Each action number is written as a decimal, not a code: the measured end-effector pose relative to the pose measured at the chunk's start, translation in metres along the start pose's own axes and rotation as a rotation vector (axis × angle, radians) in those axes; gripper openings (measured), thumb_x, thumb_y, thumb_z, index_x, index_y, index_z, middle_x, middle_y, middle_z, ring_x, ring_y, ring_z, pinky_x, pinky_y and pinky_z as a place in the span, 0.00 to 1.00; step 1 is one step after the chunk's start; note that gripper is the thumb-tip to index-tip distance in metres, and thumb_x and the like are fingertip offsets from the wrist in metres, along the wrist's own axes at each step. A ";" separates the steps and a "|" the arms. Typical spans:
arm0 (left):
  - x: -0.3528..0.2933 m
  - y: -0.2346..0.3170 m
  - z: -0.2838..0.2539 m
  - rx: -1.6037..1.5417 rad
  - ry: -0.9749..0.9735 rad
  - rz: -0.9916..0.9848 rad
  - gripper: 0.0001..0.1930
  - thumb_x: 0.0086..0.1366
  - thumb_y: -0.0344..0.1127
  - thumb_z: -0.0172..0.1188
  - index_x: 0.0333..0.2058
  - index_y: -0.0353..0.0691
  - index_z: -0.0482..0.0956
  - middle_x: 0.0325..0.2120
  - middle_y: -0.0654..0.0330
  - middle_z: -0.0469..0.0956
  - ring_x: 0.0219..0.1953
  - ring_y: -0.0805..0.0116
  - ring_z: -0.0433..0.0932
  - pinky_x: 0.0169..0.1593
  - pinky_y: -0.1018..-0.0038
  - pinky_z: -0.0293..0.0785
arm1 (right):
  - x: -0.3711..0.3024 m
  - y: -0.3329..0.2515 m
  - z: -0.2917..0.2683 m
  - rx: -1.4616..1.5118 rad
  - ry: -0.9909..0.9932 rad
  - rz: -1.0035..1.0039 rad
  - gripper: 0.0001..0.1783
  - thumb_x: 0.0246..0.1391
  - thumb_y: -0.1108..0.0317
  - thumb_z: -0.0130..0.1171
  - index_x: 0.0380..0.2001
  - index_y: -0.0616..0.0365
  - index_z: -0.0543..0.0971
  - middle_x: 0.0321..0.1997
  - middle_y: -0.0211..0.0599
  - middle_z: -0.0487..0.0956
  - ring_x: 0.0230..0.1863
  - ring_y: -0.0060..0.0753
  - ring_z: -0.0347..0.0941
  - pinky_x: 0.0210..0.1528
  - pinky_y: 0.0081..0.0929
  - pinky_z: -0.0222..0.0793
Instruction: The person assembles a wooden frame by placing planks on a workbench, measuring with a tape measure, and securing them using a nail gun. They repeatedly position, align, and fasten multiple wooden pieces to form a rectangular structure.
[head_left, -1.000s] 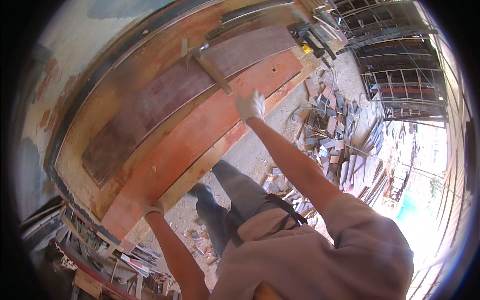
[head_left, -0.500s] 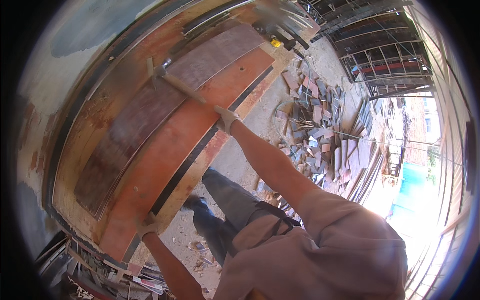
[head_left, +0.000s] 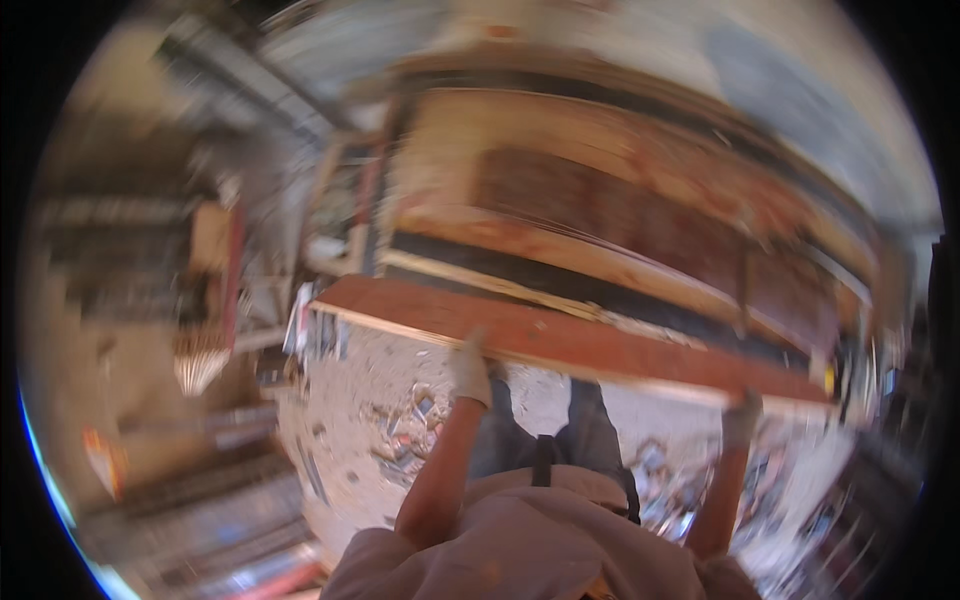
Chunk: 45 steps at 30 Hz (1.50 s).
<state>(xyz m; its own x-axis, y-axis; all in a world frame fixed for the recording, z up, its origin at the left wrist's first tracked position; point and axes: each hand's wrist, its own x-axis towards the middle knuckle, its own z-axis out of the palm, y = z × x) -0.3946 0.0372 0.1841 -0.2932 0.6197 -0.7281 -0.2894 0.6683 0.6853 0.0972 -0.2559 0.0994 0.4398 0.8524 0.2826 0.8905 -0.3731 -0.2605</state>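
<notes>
A long, reddish-orange plywood board (head_left: 600,333) is held along its near edge by both my hands, off the near side of the workbench (head_left: 560,115). My left hand (head_left: 469,372), in a pale glove, is closed on it left of the middle, with fingers over the top face. Toward the board's right end my gloved right hand (head_left: 741,416) grips the same edge, smeared by motion. Behind it on the bench lie dark brown boards (head_left: 620,205). A blurred upright strip, perhaps the hammer's handle, crosses them at the right.
A dark strip (head_left: 480,262) and a pale wooden edge run along the bench front. Below lies a dusty floor (head_left: 350,385) with scattered wood offcuts (head_left: 410,440). At the left are stacked timber pieces (head_left: 220,250), blurred. A wall (head_left: 780,70) rises behind the bench.
The orange board has come off the bench toward me, in both hands. My view has swung left, so the bench now lies across it and the offcut pile sits lower right.
</notes>
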 end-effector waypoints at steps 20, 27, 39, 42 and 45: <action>0.145 0.226 -0.251 -0.708 -0.200 -0.109 0.07 0.62 0.32 0.62 0.39 0.39 0.81 0.33 0.57 0.82 0.37 0.61 0.82 0.45 0.66 0.83 | 0.104 -0.595 -0.050 1.514 -0.096 0.145 0.30 0.69 0.53 0.57 0.66 0.59 0.68 0.65 0.40 0.74 0.64 0.43 0.71 0.66 0.48 0.70; 0.277 0.345 -0.323 -0.891 -0.304 -0.131 0.05 0.64 0.31 0.58 0.35 0.36 0.78 0.33 0.55 0.80 0.36 0.60 0.82 0.45 0.64 0.84 | 0.196 -0.753 -0.060 1.491 0.054 0.053 0.34 0.70 0.45 0.49 0.68 0.60 0.67 0.66 0.44 0.73 0.66 0.44 0.70 0.68 0.43 0.66; 0.462 0.550 -0.282 -0.640 -0.314 -0.341 0.09 0.66 0.40 0.56 0.26 0.49 0.76 0.24 0.63 0.78 0.25 0.67 0.80 0.22 0.74 0.78 | 0.383 -1.027 0.050 1.336 -0.009 -0.310 0.18 0.62 0.72 0.67 0.54 0.63 0.78 0.53 0.36 0.80 0.54 0.27 0.73 0.61 0.29 0.68; 0.499 0.596 -0.252 -0.652 -0.367 -0.406 0.12 0.67 0.43 0.55 0.24 0.51 0.76 0.22 0.65 0.76 0.24 0.68 0.78 0.21 0.76 0.76 | 0.443 -1.075 0.095 1.024 -0.023 -0.311 0.15 0.63 0.71 0.66 0.51 0.61 0.79 0.44 0.35 0.83 0.46 0.24 0.76 0.52 0.28 0.74; 0.559 0.628 -0.248 -0.644 -0.386 -0.419 0.13 0.68 0.43 0.53 0.24 0.50 0.77 0.21 0.65 0.76 0.22 0.69 0.76 0.20 0.77 0.75 | 0.485 -1.159 0.115 1.092 -0.209 -0.039 0.14 0.60 0.70 0.67 0.47 0.63 0.80 0.38 0.36 0.84 0.38 0.28 0.79 0.41 0.32 0.77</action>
<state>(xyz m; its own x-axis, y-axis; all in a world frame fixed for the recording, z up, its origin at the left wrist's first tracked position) -0.9663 0.7011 0.2120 0.2499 0.5490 -0.7976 -0.7997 0.5815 0.1496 -0.7346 0.6321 0.4321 0.2938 0.9398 0.1745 0.2768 0.0910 -0.9566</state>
